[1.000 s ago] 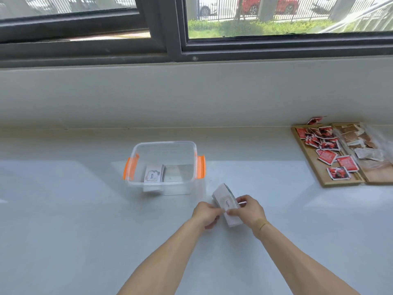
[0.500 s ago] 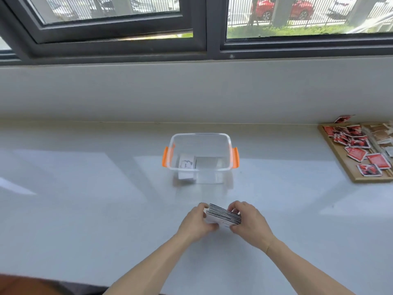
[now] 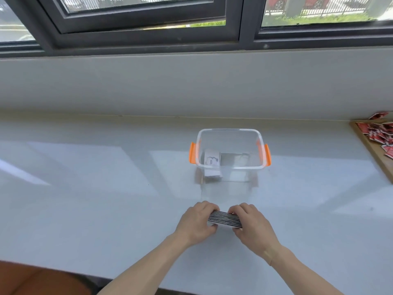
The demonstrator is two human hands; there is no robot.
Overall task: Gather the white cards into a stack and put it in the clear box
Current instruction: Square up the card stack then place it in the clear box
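Observation:
A stack of white cards (image 3: 225, 219) stands on edge on the white counter, its striped edges facing up. My left hand (image 3: 196, 223) grips its left end and my right hand (image 3: 252, 225) grips its right end. Beyond the hands, the clear box (image 3: 229, 167) with orange side latches sits open on the counter. Inside it, at the left, a few white cards (image 3: 211, 161) lean against the wall, one printed with a word.
A wooden tray (image 3: 370, 145) with several red packets lies at the far right edge. A wall and dark window frame run along the back. A brown surface (image 3: 32, 279) shows below the counter's front edge at bottom left.
The stack has been turned from face-up in my hands to standing on its edge, squared between both hands. The view has shifted left, so the box now sits straight ahead.

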